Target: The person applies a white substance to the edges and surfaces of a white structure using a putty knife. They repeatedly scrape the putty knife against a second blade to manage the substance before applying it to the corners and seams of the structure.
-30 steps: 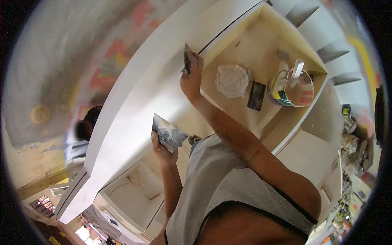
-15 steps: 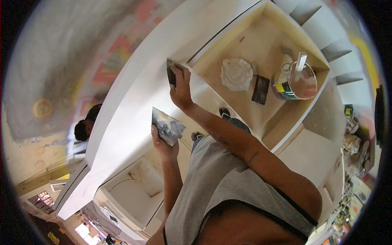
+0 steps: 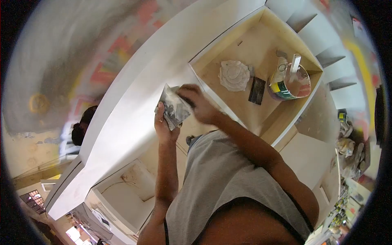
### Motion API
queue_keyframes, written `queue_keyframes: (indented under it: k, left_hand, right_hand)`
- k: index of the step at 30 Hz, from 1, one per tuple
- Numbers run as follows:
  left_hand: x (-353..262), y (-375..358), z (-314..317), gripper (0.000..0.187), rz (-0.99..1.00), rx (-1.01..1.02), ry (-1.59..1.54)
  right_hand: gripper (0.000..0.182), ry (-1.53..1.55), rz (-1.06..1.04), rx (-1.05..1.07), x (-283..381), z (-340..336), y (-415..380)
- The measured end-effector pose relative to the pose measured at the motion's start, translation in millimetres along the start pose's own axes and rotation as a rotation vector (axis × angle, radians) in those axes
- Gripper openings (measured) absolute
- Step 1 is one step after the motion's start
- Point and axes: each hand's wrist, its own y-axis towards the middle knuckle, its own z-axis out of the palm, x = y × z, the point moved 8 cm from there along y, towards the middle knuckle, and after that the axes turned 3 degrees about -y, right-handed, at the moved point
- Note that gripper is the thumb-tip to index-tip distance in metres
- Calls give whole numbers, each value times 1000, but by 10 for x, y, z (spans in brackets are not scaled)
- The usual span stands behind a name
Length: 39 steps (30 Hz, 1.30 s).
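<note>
My left hand (image 3: 166, 127) grips a triangular metal putty knife (image 3: 174, 108) by its lower end; grey-white smears of putty cover its broad face. My right hand (image 3: 201, 105), blurred by motion, is closed on a dark flat scraper (image 3: 186, 99), which meets or overlaps the putty knife's right side. Its edge is too smeared to make out. Just beyond both hands lies a long white panel (image 3: 134, 92) with a smooth surface.
To the right, an open cabinet box (image 3: 269, 122) holds a paint bucket (image 3: 290, 85) with a stick in it, a black rectangular block (image 3: 257, 90) and a crumpled whitish wrapper (image 3: 234, 76). Another person's head (image 3: 83, 125) shows beyond the panel. Another open box (image 3: 126, 192) stands lower left.
My right hand has come off the white panel, moving down with the scraper to the putty knife. My left hand has risen slightly, bringing the putty knife up towards it.
</note>
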Motion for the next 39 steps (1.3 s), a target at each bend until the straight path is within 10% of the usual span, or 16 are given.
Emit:
queue_keyframes:
  k: [2,6,8,9,14,16,19,21,22,25,27,36,39]
  left_hand:
    - [-185,-51,123,46,38,-68,174]
    - [-391,-27,269,46,123,-13,63]
    - [-532,22,588,47,310,168,168]
    - [-548,28,626,48,334,204,239]
    - [-587,-28,1106,52,674,409,933]
    - [-484,-63,1306,65,878,615,1145]
    - [-432,17,1203,70,732,626,1430]
    - [-201,93,973,71,439,622,1665]
    - [-60,67,920,68,446,753,1808]
    - [120,35,702,63,317,648,1515]
    - [112,26,689,60,365,559,1401]
    - [28,-100,624,38,486,346,1195]
    - [39,-107,522,41,437,274,1168]
  right_hand:
    - [43,-333,59,136,-219,-230,39]
    - [34,202,599,-252,-127,-785,-71]
    - [35,1150,607,-562,30,-770,-108]
    - [35,1148,599,-565,140,-766,-125]
    - [21,481,332,-262,272,-651,-20]
    - [18,882,660,-287,263,-735,3]
    - [14,453,222,-240,131,-1018,-117]
    - [12,754,880,-424,-981,-882,-645]
    - [12,756,880,-438,-781,-995,-533]
    - [16,-227,-90,-488,178,-1706,54]
    - [18,799,654,-532,-1506,-1881,37]
    - [33,-444,391,-789,-1980,-2828,1139]
    - [32,-440,298,-809,-1917,-2535,1103]
